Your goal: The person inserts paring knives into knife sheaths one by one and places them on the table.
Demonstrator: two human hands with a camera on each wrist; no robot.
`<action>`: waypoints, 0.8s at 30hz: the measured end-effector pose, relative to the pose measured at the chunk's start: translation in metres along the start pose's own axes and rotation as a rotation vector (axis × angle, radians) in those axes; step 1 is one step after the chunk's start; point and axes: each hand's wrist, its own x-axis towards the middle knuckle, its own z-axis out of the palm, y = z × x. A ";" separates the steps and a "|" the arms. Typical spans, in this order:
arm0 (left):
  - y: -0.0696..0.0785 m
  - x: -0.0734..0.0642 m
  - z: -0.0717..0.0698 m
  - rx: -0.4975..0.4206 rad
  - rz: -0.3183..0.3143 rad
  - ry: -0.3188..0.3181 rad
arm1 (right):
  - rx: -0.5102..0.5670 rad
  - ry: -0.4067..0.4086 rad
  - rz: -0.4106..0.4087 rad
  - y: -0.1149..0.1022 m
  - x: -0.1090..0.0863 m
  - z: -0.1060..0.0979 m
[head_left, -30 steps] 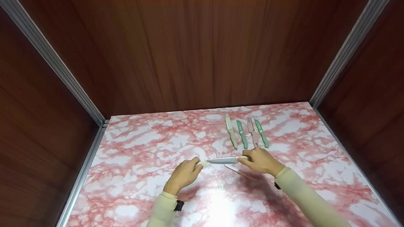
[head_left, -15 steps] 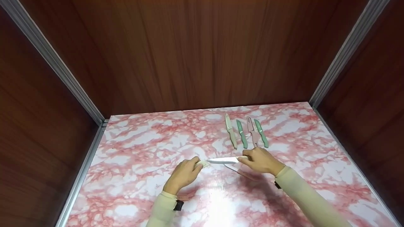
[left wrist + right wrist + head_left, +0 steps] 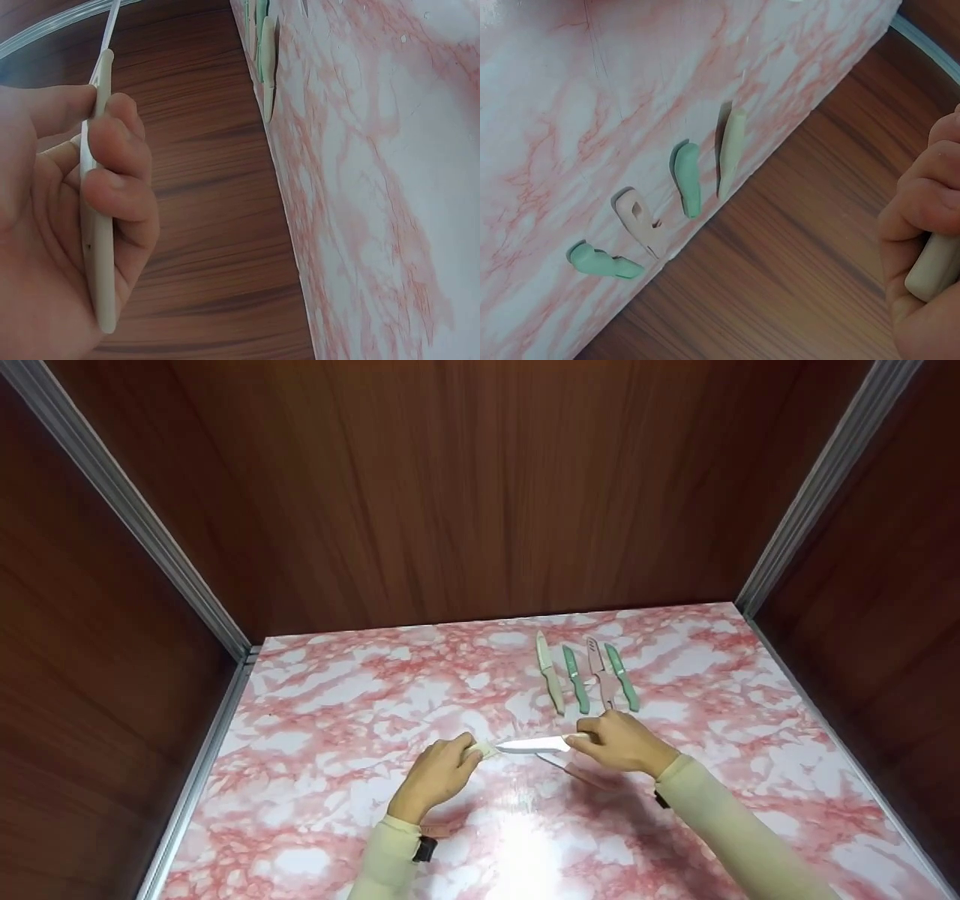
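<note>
In the head view my left hand [image 3: 439, 778] grips a cream knife sheath [image 3: 484, 748], its fingers curled round the narrow piece. The left wrist view shows that sheath [image 3: 101, 247] edge-on, with a thin strip of blade [image 3: 110, 26] beyond its end. My right hand [image 3: 626, 742] grips a kitchen knife [image 3: 534, 745] by its cream handle [image 3: 934, 270]. Its bare blade points left, the tip at the sheath's mouth; whether it is inside, I cannot tell. Lower, on the table, lies a knife with a pink handle [image 3: 592, 778] and an uncovered blade.
Behind my right hand several knives lie in a row: a cream knife [image 3: 551, 679], a green knife [image 3: 576, 679], a pink knife [image 3: 602, 675] and another green knife [image 3: 622, 679]. A pink sheath [image 3: 435, 830] shows beside my left wrist. Brown wood-patterned walls [image 3: 480, 495] enclose the marbled table [image 3: 322, 780].
The knife in my right hand has shifted slightly right and its tip has dipped a little toward me. My left hand and the sheath stay nearly in place.
</note>
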 end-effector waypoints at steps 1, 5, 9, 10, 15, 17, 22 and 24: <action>0.000 0.000 0.000 0.008 -0.001 -0.004 | -0.003 0.000 -0.013 0.000 0.000 -0.001; 0.001 0.000 0.000 0.036 0.000 -0.016 | -0.022 -0.008 -0.041 0.000 0.001 -0.004; 0.002 -0.001 0.002 0.025 0.002 -0.043 | -0.027 -0.018 -0.051 -0.001 0.000 -0.004; 0.002 -0.001 0.002 0.026 0.002 -0.047 | -0.028 -0.017 -0.055 0.000 0.000 -0.004; 0.004 -0.003 0.003 0.018 0.024 -0.060 | -0.024 0.006 -0.097 -0.002 -0.001 -0.003; 0.005 -0.003 0.003 0.016 0.033 -0.058 | -0.022 0.013 -0.114 -0.004 -0.001 -0.003; 0.007 -0.003 0.004 0.022 0.033 -0.055 | -0.020 0.005 -0.117 -0.005 -0.003 -0.002; 0.008 -0.003 0.004 0.026 0.029 -0.052 | -0.023 0.004 -0.112 -0.006 -0.003 -0.002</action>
